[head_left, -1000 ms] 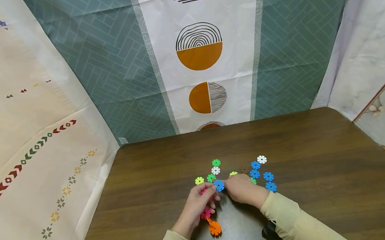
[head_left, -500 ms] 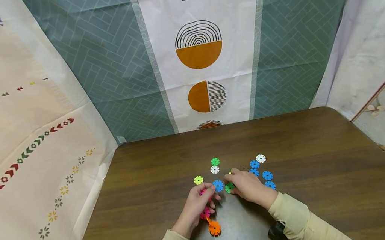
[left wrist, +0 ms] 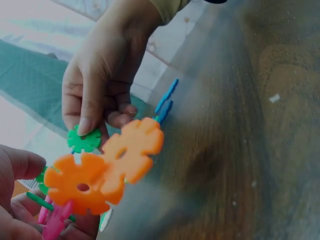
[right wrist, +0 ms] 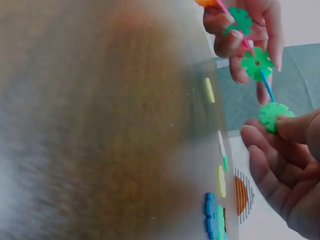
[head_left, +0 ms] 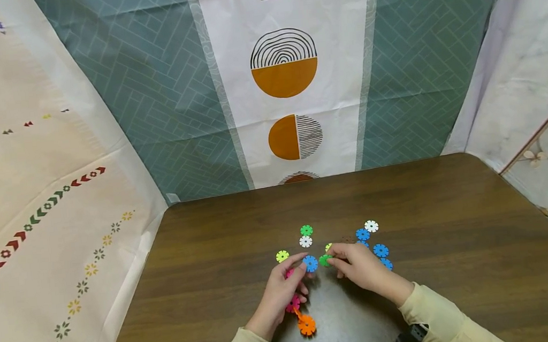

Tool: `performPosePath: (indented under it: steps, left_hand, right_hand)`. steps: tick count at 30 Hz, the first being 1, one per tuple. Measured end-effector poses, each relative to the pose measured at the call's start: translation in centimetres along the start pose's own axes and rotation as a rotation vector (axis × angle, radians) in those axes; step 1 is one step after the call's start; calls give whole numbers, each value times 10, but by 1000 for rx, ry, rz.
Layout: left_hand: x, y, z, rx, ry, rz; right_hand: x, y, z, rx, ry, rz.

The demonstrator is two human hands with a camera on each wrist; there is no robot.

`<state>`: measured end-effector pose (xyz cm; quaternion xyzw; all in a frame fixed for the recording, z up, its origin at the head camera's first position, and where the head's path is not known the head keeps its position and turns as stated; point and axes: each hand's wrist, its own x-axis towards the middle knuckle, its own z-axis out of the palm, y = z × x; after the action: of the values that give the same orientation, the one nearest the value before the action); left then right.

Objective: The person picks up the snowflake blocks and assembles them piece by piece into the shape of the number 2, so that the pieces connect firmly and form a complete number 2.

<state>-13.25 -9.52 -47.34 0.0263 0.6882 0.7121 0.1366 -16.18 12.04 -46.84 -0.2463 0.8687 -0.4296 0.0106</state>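
Observation:
My left hand (head_left: 280,288) holds a chain of slotted plastic flower discs, linked edge to edge. It includes orange discs (left wrist: 82,186), pink discs (head_left: 292,302), green discs (right wrist: 257,63) and a blue disc (head_left: 311,263) at the far end. Facing it, my right hand (head_left: 361,266) pinches a loose-looking green disc (right wrist: 274,116) between thumb and finger. In the right wrist view the blue disc, seen edge-on, reaches the rim of this green disc; whether their slots are engaged I cannot tell. The left fingers hide part of the chain.
On the brown table (head_left: 221,239) beyond my hands lie more flower discs: a yellow disc (head_left: 282,255), a white disc (head_left: 306,241), a green disc (head_left: 306,230) and several blue discs (head_left: 380,250) at the right. Patterned cloths (head_left: 176,93) hang around the table.
The right hand has drawn back rightward with a green disc, and the green disc that lay below the white one is gone from there. The left hand stays nearly still.

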Motion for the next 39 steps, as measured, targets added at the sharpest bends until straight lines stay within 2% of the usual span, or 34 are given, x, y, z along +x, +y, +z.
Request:
performPosePath:
  steps: [9, 12, 16, 20, 28, 31, 34, 36, 39]
  left_hand:
    - [0, 4, 2, -35, -22, 14]
    - [0, 4, 2, -44, -31, 15]
    - [0, 4, 4, -44, -38, 2]
    - [0, 3, 7, -33, -43, -8]
    - [2, 2, 12, -49, -34, -3]
    - [3, 2, 11, -58, -25, -12]
    - [2, 2, 9, -60, 10, -36]
    - [2, 1, 8, -55, 39, -51]
    - [1, 0, 5, -41, 66, -67]
  right_hand:
    - [-5, -4, 6, -2, 71, -42]
    - [-4, -5, 9, -108, 114, -102]
    - [-4, -7, 14, -307, 175, -202]
    - [-5, -10, 16, -390, 199, -249]
    - [-4, -14, 20, -389, 204, -230]
    - [-1, -12, 15, -338, 151, -208]
    - [4, -8, 10, -262, 103, -159]
    - [9, -5, 7, -234, 108, -122]
    - [17, -2, 6, -270, 149, -93]
